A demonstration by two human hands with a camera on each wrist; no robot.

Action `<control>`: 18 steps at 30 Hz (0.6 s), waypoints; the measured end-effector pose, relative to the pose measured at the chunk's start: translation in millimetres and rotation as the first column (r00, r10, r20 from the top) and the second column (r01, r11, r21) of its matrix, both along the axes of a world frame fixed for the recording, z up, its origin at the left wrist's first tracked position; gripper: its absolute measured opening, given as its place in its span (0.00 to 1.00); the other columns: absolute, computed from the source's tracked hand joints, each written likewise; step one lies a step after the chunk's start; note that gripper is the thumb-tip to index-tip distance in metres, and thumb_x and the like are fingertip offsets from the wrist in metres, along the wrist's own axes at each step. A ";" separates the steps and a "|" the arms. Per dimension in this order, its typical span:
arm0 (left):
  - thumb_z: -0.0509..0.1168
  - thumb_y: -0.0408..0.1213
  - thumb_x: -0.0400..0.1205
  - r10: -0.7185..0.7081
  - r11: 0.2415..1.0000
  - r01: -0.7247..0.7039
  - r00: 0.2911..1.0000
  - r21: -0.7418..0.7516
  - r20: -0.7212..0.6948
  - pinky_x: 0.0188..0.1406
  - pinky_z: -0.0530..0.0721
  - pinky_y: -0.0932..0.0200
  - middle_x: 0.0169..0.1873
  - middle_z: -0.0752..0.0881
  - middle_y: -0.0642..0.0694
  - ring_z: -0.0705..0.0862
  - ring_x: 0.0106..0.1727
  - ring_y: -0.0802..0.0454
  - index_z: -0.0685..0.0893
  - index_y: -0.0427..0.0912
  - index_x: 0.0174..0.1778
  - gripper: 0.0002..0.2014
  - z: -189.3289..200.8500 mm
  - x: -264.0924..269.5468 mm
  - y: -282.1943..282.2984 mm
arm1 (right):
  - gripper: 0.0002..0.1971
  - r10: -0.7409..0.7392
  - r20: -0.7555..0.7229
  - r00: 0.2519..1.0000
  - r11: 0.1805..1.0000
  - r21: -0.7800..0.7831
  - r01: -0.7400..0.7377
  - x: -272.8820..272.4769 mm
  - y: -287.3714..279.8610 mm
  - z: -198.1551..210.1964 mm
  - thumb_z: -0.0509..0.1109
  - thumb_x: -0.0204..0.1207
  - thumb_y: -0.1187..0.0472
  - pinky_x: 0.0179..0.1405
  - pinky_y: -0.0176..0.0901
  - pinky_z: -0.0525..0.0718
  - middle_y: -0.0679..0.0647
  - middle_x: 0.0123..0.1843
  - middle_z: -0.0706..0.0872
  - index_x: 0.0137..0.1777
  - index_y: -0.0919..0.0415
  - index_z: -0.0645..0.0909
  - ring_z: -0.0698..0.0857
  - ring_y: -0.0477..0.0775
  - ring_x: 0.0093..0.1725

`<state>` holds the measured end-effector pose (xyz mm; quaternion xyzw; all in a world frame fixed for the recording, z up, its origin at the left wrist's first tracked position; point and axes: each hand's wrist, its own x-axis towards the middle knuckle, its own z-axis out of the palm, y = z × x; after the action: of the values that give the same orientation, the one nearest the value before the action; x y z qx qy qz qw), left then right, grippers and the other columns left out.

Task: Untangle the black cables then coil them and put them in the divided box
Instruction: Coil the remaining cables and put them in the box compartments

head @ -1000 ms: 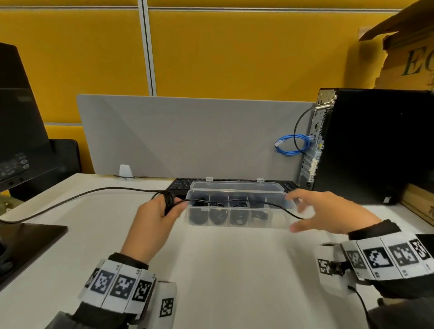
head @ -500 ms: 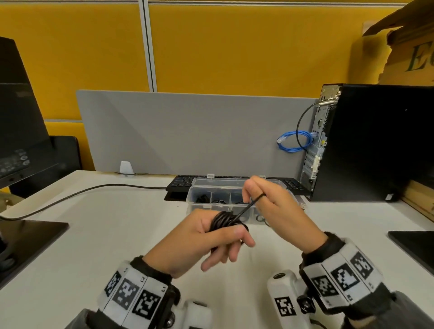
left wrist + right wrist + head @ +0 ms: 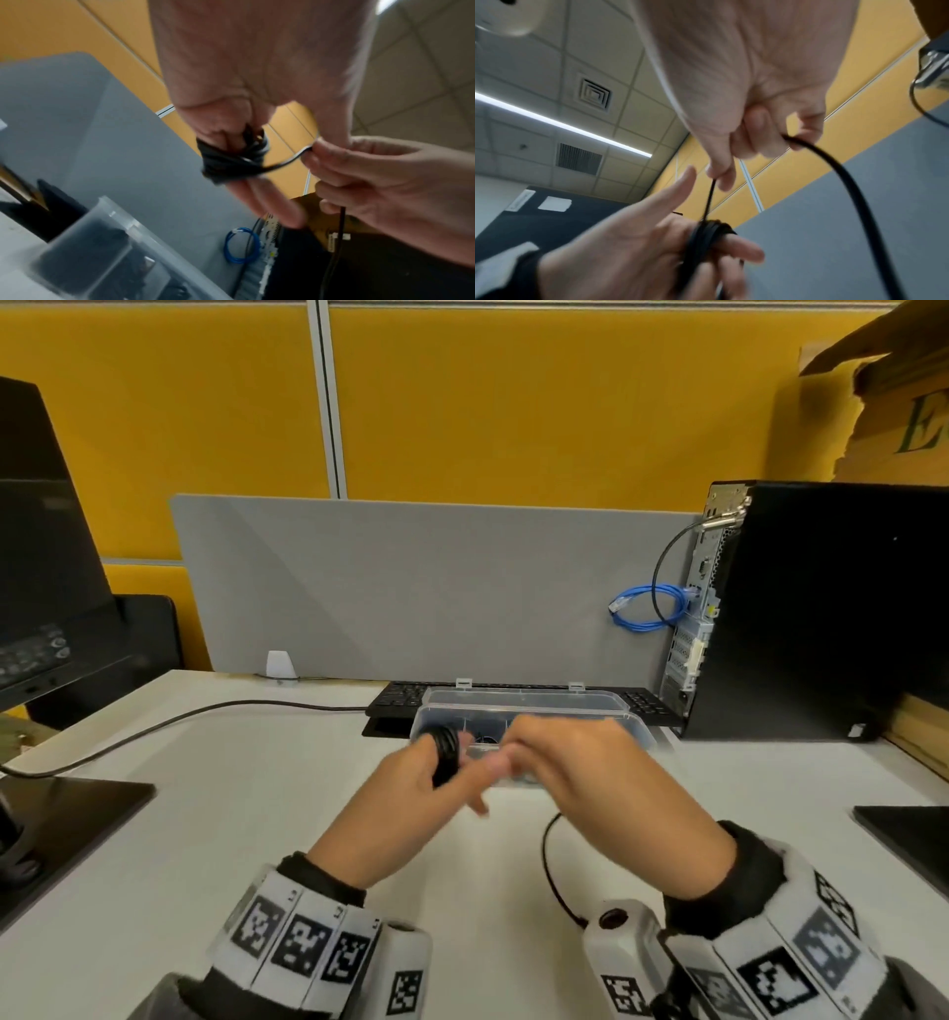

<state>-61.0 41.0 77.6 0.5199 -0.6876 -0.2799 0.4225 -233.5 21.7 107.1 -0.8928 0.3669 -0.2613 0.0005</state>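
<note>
Two monitors, one at each edge of a white desk (image 3: pixel 215 819), with a black keyboard (image 3: pixel 405 698), grey divider (image 3: pixel 411 588), yellow wall panels and a black computer tower (image 3: pixel 821 608) behind. Clear divided box (image 3: pixel 524 706) just behind both hands, dark coils visible inside. Black cable (image 3: pixel 231 162) wound in several turns around the extended fingers of the left hand (image 3: pixel 411 783); free strand pinched between thumb and curled fingers of the right hand (image 3: pixel 580 773), loose end trailing down toward the desk.
</note>
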 end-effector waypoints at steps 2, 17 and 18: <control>0.67 0.56 0.76 -0.198 0.974 0.199 0.980 0.104 -0.025 0.47 0.78 0.65 0.28 0.88 0.47 0.85 0.33 0.60 0.87 0.47 0.42 0.15 2.3 -1.9 4.9 | 0.18 -0.021 0.154 0.988 0.998 -0.063 0.031 -8.0 -8.4 -0.9 0.46 0.79 0.42 0.45 0.46 0.77 0.41 0.40 0.82 0.45 0.47 0.75 0.81 0.46 0.42; 0.69 0.67 0.64 -0.018 0.998 0.001 0.968 -0.067 -0.251 0.53 0.77 0.71 0.40 0.90 0.59 0.84 0.54 0.66 0.87 0.59 0.45 0.20 -3.2 7.9 -8.8 | 0.11 0.212 -0.137 0.968 0.953 0.247 -0.174 5.1 0.3 -9.6 0.55 0.84 0.51 0.38 0.38 0.77 0.42 0.33 0.79 0.51 0.47 0.80 0.79 0.37 0.33; 0.68 0.69 0.61 -0.047 0.999 0.044 0.992 -0.031 -0.114 0.54 0.77 0.66 0.37 0.90 0.60 0.84 0.52 0.65 0.87 0.63 0.40 0.19 -5.1 7.1 -8.0 | 0.10 0.163 -0.026 0.986 0.977 0.143 -0.158 3.1 -1.4 -7.0 0.56 0.83 0.50 0.41 0.43 0.80 0.43 0.36 0.83 0.49 0.46 0.80 0.81 0.39 0.36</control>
<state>-53.9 33.0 72.5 0.4811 -0.6777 -0.3090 0.4624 -230.3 20.3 100.1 -0.9220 0.3110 -0.2172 0.0774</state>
